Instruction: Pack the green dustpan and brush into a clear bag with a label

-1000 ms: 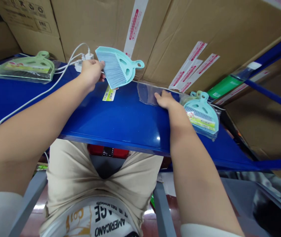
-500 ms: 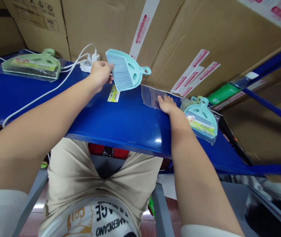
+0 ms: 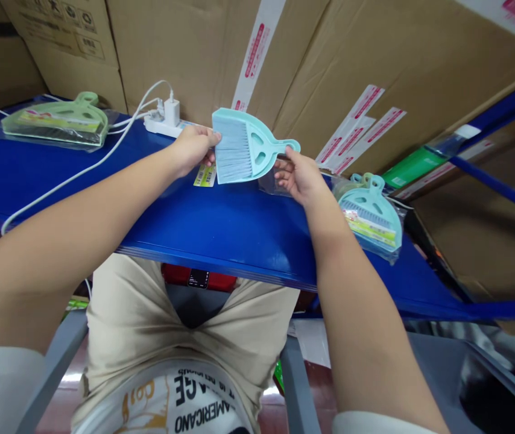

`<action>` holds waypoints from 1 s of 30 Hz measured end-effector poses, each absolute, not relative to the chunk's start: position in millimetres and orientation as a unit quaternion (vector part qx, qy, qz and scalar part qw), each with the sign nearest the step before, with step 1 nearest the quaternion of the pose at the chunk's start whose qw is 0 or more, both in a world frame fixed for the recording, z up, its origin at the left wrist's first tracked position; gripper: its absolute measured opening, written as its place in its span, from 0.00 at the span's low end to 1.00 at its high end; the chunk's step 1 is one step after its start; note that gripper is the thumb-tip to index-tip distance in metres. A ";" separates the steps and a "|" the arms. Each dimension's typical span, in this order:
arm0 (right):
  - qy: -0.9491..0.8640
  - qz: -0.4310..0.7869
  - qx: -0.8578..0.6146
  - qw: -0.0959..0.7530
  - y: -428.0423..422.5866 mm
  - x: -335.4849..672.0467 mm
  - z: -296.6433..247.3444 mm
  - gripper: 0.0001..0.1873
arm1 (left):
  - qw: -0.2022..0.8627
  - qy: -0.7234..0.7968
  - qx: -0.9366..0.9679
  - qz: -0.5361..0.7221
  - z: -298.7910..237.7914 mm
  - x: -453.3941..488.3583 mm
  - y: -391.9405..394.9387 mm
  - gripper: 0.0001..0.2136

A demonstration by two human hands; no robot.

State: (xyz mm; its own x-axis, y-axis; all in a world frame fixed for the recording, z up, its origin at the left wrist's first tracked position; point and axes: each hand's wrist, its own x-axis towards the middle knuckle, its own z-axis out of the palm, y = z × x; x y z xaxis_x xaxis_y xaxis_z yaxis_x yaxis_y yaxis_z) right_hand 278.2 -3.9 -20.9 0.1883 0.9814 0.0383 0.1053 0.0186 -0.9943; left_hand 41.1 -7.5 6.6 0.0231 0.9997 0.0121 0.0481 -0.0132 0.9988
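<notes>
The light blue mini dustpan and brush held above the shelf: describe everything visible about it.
The light blue dustpan set looks like moulded plastic, with a small brush nested in the pan, its pale bristles fanning toward the wide edge. Two cut-out holes sit near the narrow end, and the short handle ends in a hanging loop. It is unbagged and held tilted just above the blue shelf. The left hand grips the wide bristle end; the right hand touches the handle loop while also holding a clear plastic bag.

The mini dustpan set (image 3: 246,147) is pale turquoise with grey-blue bristles; the worktop (image 3: 221,223) is glossy blue; the cable (image 3: 104,158) is white.
</notes>
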 end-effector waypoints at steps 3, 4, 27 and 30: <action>-0.492 0.387 -0.560 0.543 4.0 286.7 -26.6 0.17 | 0.476 0.509 0.528 0.485 3.0 40.1 -4.3 0.19; -0.512 0.370 -0.552 0.544 5.7 291.1 -26.8 0.16 | 0.473 0.511 0.532 0.483 2.3 39.6 -3.8 0.19; -0.800 0.176 -0.504 0.273 -17.7 274.6 -10.4 0.12 | 0.487 0.461 0.572 0.472 -9.3 33.7 6.0 0.10; -0.785 0.162 -0.519 0.295 -15.0 272.4 -13.3 0.12 | 0.498 0.450 0.556 0.490 -4.3 37.4 0.7 0.11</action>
